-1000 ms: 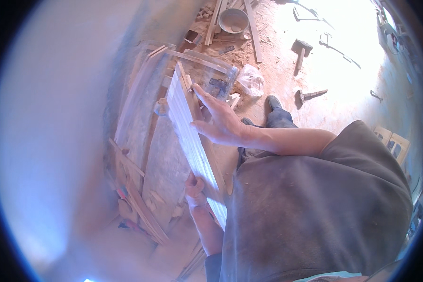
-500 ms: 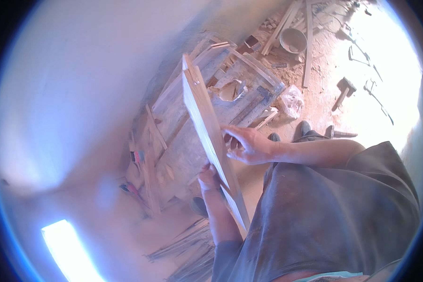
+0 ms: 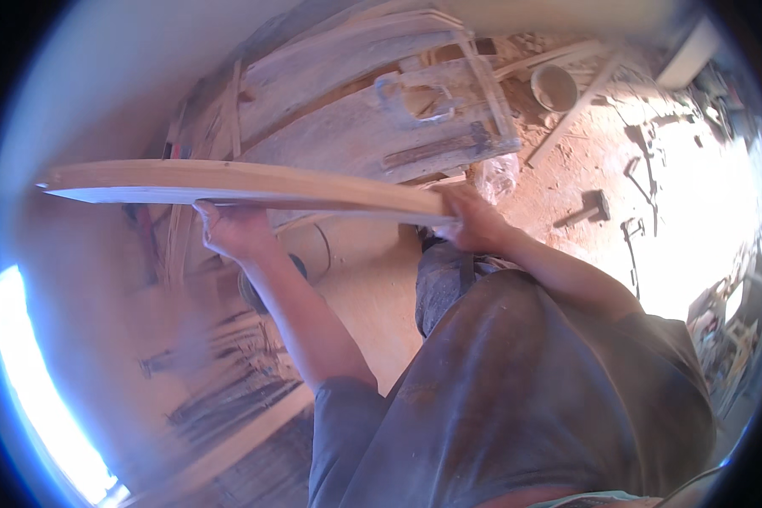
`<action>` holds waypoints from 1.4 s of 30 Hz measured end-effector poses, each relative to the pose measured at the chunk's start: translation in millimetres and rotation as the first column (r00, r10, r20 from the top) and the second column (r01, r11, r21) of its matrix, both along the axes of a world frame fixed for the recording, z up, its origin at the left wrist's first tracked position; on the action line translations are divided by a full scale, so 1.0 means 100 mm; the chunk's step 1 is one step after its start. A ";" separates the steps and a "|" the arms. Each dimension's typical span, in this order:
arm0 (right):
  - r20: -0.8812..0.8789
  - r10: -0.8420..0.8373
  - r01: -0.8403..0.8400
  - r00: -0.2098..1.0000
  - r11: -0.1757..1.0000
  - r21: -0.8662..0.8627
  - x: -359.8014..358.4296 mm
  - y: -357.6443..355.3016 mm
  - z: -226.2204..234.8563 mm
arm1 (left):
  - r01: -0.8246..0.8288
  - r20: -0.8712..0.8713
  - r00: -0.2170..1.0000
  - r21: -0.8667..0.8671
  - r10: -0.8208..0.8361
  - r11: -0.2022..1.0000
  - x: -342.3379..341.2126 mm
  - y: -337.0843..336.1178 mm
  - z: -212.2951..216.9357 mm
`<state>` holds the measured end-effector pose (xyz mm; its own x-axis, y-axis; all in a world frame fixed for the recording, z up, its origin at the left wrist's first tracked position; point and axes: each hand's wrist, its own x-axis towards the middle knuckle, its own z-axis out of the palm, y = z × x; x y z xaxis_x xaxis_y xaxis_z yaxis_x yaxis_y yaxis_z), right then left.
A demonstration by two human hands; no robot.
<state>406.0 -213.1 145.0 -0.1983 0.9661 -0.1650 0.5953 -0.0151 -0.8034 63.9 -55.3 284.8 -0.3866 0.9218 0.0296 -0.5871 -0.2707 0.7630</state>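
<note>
A long pale wooden board (image 3: 254,181) stretches across in front of me, raised in both hands above the floor. My left hand (image 3: 229,230) grips its lower edge left of the middle, with part of the fingers hidden behind the wood. Around the board's right end my right hand (image 3: 476,222) is closed. Beyond the board lies a low, worn wooden worktable (image 3: 313,118) with a ragged-edged hollow or torn piece (image 3: 423,100) on its top and a dark strip of wood (image 3: 436,147) near its front edge.
On the dusty floor at the right are a mallet (image 3: 586,210), a bucket (image 3: 554,88), a wooden strip (image 3: 571,114) and scattered tools. A clear plastic bag (image 3: 495,175) sits by the table's corner. Dark sticks (image 3: 229,368) lie at lower left, near a long plank (image 3: 229,453).
The board has swung from steeply upright to nearly level across my view. My right hand has moved to its right end; my left hand has shifted left and up. My view has turned.
</note>
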 end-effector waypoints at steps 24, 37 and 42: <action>0.550 0.463 -0.581 0.694 0.813 0.048 -2.21 2.65 -1.21 | -0.365 -0.286 0.890 -0.914 0.355 0.177 -2.69 1.01 -2.41; 0.483 0.352 -0.411 0.802 0.911 0.019 -2.38 2.79 -1.17 | -0.551 -0.742 -0.249 -0.420 -0.622 0.721 -4.35 2.09 -2.93; 0.475 0.252 -0.255 0.843 0.965 -0.060 -2.33 2.79 -1.11 | -0.408 -0.637 -0.338 -0.564 -0.693 0.717 -4.54 2.39 -3.03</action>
